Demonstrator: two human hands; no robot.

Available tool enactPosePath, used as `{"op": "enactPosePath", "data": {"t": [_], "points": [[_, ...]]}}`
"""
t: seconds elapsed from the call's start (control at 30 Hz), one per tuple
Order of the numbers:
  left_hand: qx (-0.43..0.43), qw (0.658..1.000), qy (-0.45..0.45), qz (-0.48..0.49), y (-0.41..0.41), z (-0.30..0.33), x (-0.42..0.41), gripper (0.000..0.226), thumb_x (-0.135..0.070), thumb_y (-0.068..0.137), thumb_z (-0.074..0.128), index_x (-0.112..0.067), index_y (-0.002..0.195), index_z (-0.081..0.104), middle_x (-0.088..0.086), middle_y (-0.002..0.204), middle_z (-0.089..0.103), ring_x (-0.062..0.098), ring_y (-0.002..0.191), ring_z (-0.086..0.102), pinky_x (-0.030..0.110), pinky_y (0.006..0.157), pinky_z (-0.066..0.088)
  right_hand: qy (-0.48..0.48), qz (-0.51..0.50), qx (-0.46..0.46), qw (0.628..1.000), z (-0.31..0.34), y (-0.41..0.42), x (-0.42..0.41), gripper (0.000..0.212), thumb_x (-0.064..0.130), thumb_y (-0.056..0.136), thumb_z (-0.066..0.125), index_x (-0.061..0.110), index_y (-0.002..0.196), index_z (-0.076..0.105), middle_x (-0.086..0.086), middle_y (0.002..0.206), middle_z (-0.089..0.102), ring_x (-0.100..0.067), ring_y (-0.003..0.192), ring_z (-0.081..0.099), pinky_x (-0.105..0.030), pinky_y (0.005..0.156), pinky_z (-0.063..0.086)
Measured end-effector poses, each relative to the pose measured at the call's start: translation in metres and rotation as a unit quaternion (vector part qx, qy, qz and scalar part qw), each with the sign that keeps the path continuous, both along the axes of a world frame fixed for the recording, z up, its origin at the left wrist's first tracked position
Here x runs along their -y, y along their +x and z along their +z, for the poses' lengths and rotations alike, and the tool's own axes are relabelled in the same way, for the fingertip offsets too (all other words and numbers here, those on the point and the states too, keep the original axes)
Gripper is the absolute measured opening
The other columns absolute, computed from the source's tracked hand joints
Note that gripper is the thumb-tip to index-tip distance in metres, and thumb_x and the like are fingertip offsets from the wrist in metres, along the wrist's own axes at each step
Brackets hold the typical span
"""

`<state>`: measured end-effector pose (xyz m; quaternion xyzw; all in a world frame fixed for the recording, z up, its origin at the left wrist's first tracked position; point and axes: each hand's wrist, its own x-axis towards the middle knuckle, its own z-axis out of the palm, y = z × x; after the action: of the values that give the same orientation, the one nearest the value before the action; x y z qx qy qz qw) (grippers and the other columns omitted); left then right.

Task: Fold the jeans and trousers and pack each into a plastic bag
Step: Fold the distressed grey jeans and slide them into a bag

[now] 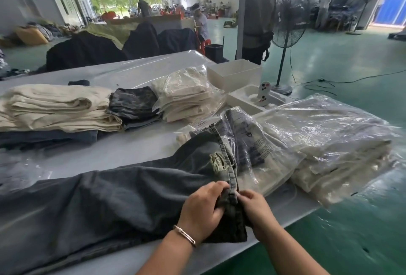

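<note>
Folding: both hands (203,205) (256,208) gripping jeans (123,195) waistband, fingers curled into denim; next, probably doubling legs over.

Dark jeans (123,195) flat on table (frayed tear).

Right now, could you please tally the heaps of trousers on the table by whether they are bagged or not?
Bagged heaps: 2
Unbagged folded heap: 1
Loose dark jeans held by both hands: 1
Total: 4
</note>
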<state>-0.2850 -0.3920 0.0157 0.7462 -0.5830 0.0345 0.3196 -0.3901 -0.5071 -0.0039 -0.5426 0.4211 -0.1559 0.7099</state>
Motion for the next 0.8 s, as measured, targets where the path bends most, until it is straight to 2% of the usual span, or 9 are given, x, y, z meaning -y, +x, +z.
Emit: {"op": "enactPosePath", "data": {"t": [0.03, 0.1, 0.17, 0.23, 0.3, 0.37, 0.43, 0.63, 0.8], "points": [[-0.005, 1.0, -0.004, -0.001, -0.003, -0.003, -0.002, 0.034, -0.024, 0.082, 0.06, -0.024, 0.116, 0.06, -0.005, 0.099, 0.066, 0.014, 0.086, 0.062, 0.027, 0.073, 0.051, 0.044, 0.021, 0.038, 0.998, -0.001, -0.004, 0.0, 0.014, 0.01, 0.09, 0.062, 0.003, 0.102, 0.065, -0.012, 0.08, 0.07, -0.022, 0.069, 0.065, -0.029, 0.055, 0.05], [-0.007, 1.0, -0.014, -0.002, -0.006, -0.002, -0.005, 0.031, -0.038, 0.088, 0.057, -0.026, 0.115, 0.061, -0.007, 0.099, 0.069, 0.014, 0.083, 0.065, 0.026, 0.07, 0.052, 0.102, 0.108, 0.1, 0.984, 0.0, -0.013, 0.006, 0.033, -0.001, 0.08, 0.069, 0.002, 0.112, 0.06, -0.014, 0.091, 0.068, -0.028, 0.08, 0.063, -0.034, 0.064, 0.05], [-0.011, 1.0, -0.026, 0.003, -0.005, 0.0, -0.007, 0.031, -0.047, 0.09, 0.05, -0.026, 0.107, 0.065, -0.009, 0.094, 0.069, 0.012, 0.079, 0.065, 0.026, 0.068, 0.053, 0.075, 0.228, 0.063, 0.969, 0.006, -0.018, 0.006, 0.041, -0.003, 0.072, 0.071, 0.0, 0.112, 0.061, -0.015, 0.095, 0.068, -0.029, 0.084, 0.064, -0.035, 0.063, 0.054], [-0.034, 0.999, -0.036, -0.001, -0.004, 0.002, -0.011, 0.029, -0.045, 0.09, 0.049, -0.024, 0.1, 0.067, -0.011, 0.091, 0.064, 0.008, 0.08, 0.062, 0.026, 0.07, 0.052, 0.024, 0.271, -0.022, 0.962, 0.008, -0.019, -0.001, 0.024, -0.002, 0.081, 0.066, -0.001, 0.104, 0.064, -0.014, 0.085, 0.069, -0.025, 0.073, 0.068, -0.035, 0.056, 0.057], [-0.053, 0.997, -0.057, 0.002, -0.004, 0.002, -0.016, 0.025, -0.041, 0.09, 0.053, -0.024, 0.098, 0.069, -0.014, 0.093, 0.059, 0.002, 0.086, 0.058, 0.023, 0.075, 0.05, 0.031, 0.192, -0.031, 0.98, 0.006, -0.014, -0.009, 0.01, 0.001, 0.09, 0.059, -0.001, 0.099, 0.064, -0.013, 0.075, 0.066, -0.022, 0.06, 0.064, -0.031, 0.051, 0.055], [-0.059, 0.994, -0.086, 0.016, -0.004, 0.003, -0.021, 0.023, -0.039, 0.088, 0.058, -0.025, 0.099, 0.072, -0.015, 0.094, 0.058, 0.001, 0.089, 0.057, 0.02, 0.077, 0.049, 0.087, 0.063, 0.034, 0.994, 0.008, -0.007, -0.01, 0.01, 0.008, 0.095, 0.055, 0.0, 0.096, 0.06, -0.014, 0.066, 0.06, -0.021, 0.049, 0.056, -0.024, 0.04, 0.046], [-0.06, 0.993, -0.098, 0.015, -0.008, 0.005, -0.023, 0.024, -0.039, 0.086, 0.061, -0.026, 0.101, 0.074, -0.013, 0.09, 0.059, 0.004, 0.085, 0.059, 0.023, 0.074, 0.05, 0.098, 0.009, 0.06, 0.993, 0.016, -0.003, -0.008, 0.016, 0.014, 0.098, 0.05, 0.003, 0.092, 0.059, -0.014, 0.061, 0.06, -0.02, 0.042, 0.054, -0.021, 0.035, 0.039], [-0.045, 0.996, -0.075, 0.002, -0.021, 0.005, -0.024, 0.031, -0.037, 0.083, 0.063, -0.026, 0.11, 0.073, -0.009, 0.083, 0.061, 0.008, 0.075, 0.06, 0.027, 0.065, 0.053, 0.003, 0.082, 0.003, 0.997, 0.036, 0.013, -0.014, 0.024, 0.002, 0.095, 0.039, 0.004, 0.079, 0.056, -0.008, 0.051, 0.048, -0.019, 0.037, 0.045, -0.024, 0.036, 0.034], [-0.067, 0.991, -0.11, 0.022, -0.017, 0.008, -0.025, 0.034, -0.042, 0.087, 0.059, -0.025, 0.113, 0.071, -0.012, 0.084, 0.062, 0.005, 0.076, 0.061, 0.027, 0.066, 0.052, -0.015, 0.125, -0.019, 0.992, 0.043, 0.007, -0.006, 0.029, -0.003, 0.091, 0.038, 0.004, 0.069, 0.056, -0.013, 0.047, 0.053, -0.021, 0.034, 0.044, -0.023, 0.036, 0.032]]}}
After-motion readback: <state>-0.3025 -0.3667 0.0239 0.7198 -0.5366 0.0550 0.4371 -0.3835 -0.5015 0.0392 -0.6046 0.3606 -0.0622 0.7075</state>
